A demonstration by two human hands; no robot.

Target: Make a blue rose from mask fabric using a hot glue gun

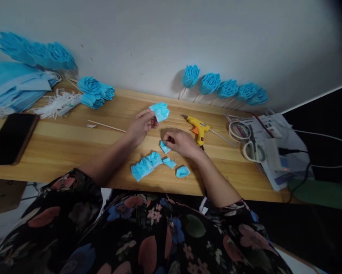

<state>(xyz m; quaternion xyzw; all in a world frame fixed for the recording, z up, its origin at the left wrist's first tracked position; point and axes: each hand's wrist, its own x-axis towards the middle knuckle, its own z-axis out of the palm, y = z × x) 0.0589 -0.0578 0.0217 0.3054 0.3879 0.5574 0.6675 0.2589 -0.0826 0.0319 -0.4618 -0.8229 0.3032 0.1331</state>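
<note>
Between the fingertips of my left hand point(142, 125) is a folded blue petal strip point(160, 111), held up off the table with its pleated edge outward. My right hand point(183, 142) is lower and to the right, its fingers closed on a small blue petal piece point(165, 147) at the tabletop. Two more small blue pieces point(183, 171) lie just below that hand. A longer pleated blue strip point(146, 166) rests nearer to me. Beyond my right hand lies a yellow glue gun point(200, 128) with a clear glue stick in its back end.
Blue flowers on sticks point(210, 83) lean against the wall, and other blue flowers point(92, 91) lie at left. A thin stick point(106, 126), a phone point(12, 137) and stacked blue masks point(19, 85) are leftward. Scissors point(254, 152), tape point(239, 131) and a power strip point(275, 155) sit at right.
</note>
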